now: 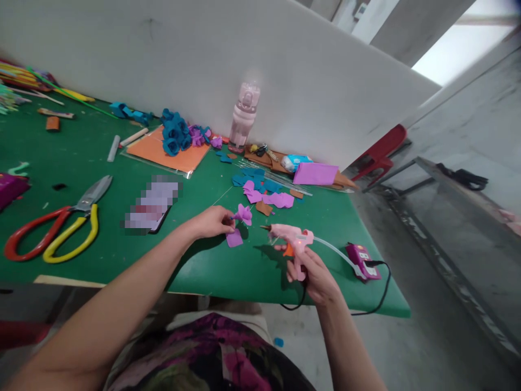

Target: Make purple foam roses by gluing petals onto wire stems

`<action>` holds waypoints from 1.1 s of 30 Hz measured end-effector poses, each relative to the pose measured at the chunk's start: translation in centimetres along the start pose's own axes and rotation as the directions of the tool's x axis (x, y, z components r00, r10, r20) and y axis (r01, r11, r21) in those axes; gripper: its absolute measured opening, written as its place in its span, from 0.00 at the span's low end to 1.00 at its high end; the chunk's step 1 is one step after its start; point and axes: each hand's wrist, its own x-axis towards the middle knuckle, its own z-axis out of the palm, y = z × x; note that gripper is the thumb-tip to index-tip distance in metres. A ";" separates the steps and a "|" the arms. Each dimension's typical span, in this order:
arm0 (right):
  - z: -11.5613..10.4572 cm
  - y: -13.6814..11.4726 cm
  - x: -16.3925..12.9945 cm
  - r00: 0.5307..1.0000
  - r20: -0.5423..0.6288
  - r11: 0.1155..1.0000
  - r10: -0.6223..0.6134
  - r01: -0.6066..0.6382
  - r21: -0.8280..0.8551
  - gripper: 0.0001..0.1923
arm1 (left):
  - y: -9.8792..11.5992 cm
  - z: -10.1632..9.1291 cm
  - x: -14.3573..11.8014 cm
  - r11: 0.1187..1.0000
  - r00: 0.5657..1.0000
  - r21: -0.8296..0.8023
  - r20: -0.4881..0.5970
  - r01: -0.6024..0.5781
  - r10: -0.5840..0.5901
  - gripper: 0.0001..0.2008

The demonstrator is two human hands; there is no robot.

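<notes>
Over the green felt-topped table, the left hand pinches a small purple foam flower between closed fingertips, a loose purple petal lying just beneath. The right hand is wrapped tight on a pink plastic glue gun, nozzle aimed near the flower. Flat foam scraps lie beyond.

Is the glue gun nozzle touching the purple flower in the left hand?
Apart. The head view shows green table between the glue gun nozzle and the purple flower pinched by the left hand; the right hand grips the gun.

Scissors, pink bottle, maybe phone w/ blur.
</notes>
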 end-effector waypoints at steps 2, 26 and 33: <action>0.6 -0.3 -0.1 1.000 0.019 0.979 -0.007 0.011 -0.202 0.17 | -0.1 0.0 0.0 1.000 1.000 -0.002 -0.008 0.001 -0.001 0.05; 3.5 -0.5 -0.1 0.973 0.077 0.774 -0.217 0.219 -0.594 0.10 | 0.6 -0.3 0.0 0.998 0.999 0.051 0.022 0.031 -0.032 0.06; 3.8 -0.9 -0.4 0.969 0.125 0.644 -0.215 0.237 -0.727 0.14 | 0.3 -0.4 0.1 0.996 0.998 0.092 0.057 -0.002 -0.003 0.08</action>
